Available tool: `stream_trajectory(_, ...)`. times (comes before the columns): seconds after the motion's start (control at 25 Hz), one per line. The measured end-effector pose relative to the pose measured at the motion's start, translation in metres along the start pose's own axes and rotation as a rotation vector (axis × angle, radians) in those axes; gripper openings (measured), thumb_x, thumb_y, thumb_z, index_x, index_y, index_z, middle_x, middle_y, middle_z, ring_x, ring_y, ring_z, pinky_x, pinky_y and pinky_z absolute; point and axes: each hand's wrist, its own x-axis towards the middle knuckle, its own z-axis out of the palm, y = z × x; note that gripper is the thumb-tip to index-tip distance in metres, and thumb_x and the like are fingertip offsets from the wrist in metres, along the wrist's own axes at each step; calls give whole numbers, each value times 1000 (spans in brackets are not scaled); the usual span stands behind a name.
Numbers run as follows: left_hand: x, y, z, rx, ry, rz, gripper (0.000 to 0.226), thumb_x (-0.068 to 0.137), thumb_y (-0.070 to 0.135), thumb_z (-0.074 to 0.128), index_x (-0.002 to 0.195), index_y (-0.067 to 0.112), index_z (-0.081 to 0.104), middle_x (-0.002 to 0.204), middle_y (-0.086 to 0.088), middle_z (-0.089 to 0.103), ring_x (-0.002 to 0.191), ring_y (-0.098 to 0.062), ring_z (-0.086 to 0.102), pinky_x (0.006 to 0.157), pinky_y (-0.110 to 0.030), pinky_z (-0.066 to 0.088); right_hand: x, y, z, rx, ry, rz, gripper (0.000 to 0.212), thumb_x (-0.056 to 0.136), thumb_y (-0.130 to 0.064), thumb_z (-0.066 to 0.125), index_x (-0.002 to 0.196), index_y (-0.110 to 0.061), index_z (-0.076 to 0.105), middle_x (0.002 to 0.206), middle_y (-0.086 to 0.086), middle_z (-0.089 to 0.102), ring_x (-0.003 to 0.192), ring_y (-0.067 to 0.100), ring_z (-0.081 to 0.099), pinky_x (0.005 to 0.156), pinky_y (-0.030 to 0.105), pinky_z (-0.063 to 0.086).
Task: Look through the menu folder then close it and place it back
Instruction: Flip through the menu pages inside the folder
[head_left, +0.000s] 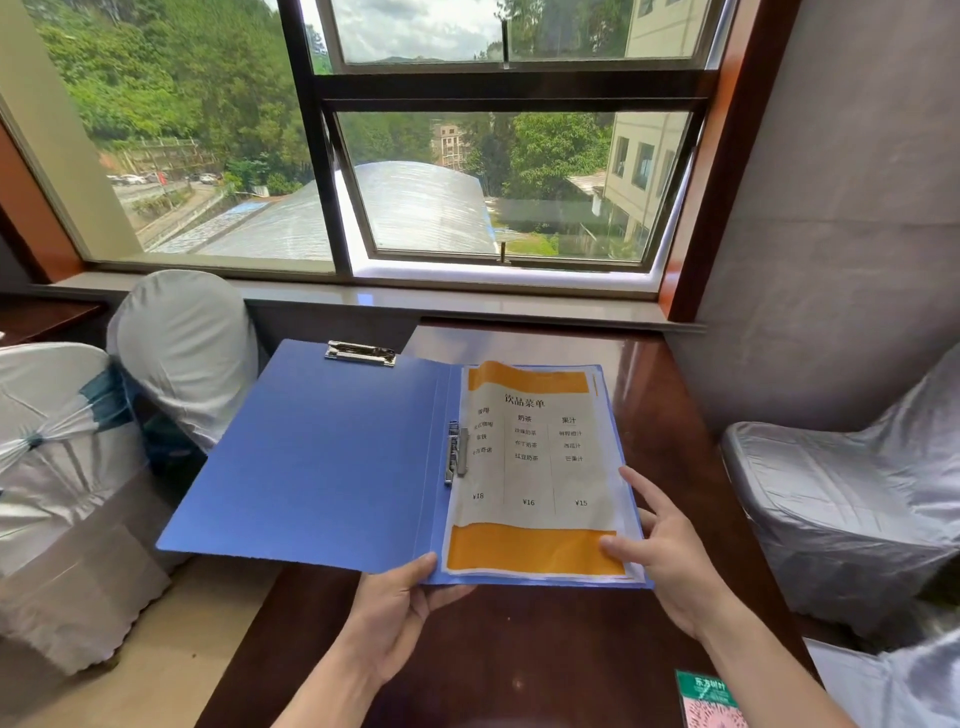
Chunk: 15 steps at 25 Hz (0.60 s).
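Observation:
The blue menu folder (322, 457) lies wide open above the dark wooden table (519, 639), its left cover jutting out past the table's left edge. A white and orange menu page (535, 467) sits on the right half under a metal spine clip (456, 452). My left hand (400, 608) grips the folder's near edge at the spine, thumb on top. My right hand (660, 551) rests at the page's lower right corner, thumb on the orange band, fingers spread along the right edge.
Chairs in white covers stand at the left (182, 353) and the right (852, 509). A window sill (415, 301) runs behind the table, and a grey wall rises on the right. A green and pink card (709, 699) lies at the table's near right.

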Motion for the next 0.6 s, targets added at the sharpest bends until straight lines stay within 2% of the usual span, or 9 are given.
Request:
stream_trajectory(0.12,-1,-2,3,-23,-6,26,31,98,0,48,127,-9,51,118,-32,67,105,-48,67,67,-47,64,2,0,4,-86,92,-16,78,73,7,83,136,-30,56,110,8,76,96,24,77,79,38,65)
stream_trajectory(0.2,-2,-4,3,-23,-9,30,32,98,0,48,130,-7,50,121,-33,65,106,-49,66,67,-47,64,4,3,6,-108,156,-29,63,74,2,84,129,-22,65,111,9,76,96,23,76,83,39,64)
stream_trajectory(0.32,-2,-6,3,-12,-12,10,32,98,1,49,129,-8,50,119,-33,67,106,-49,66,66,-46,64,7,8,8,-142,242,-34,28,75,-6,85,99,-20,81,102,9,78,83,18,78,71,31,64)
stream_trajectory(0.4,-2,-6,3,-15,-8,5,33,98,1,49,129,-9,50,119,-33,66,106,-49,66,67,-48,65,9,11,8,-145,290,-51,13,74,-9,87,82,-18,83,93,12,79,80,21,76,68,30,61)
stream_trajectory(0.48,-2,-5,2,-18,-6,2,34,98,2,49,131,-9,49,121,-33,65,107,-49,66,68,-48,64,11,12,10,-147,337,-84,8,74,-10,87,77,-16,82,85,10,79,86,30,75,70,31,59)
stream_trajectory(0.6,-3,-4,2,-16,-5,7,36,99,3,48,133,-6,48,125,-32,63,108,-48,66,69,-48,64,9,8,13,-161,361,-138,9,76,-15,85,81,-16,78,84,6,77,91,36,73,71,36,60)
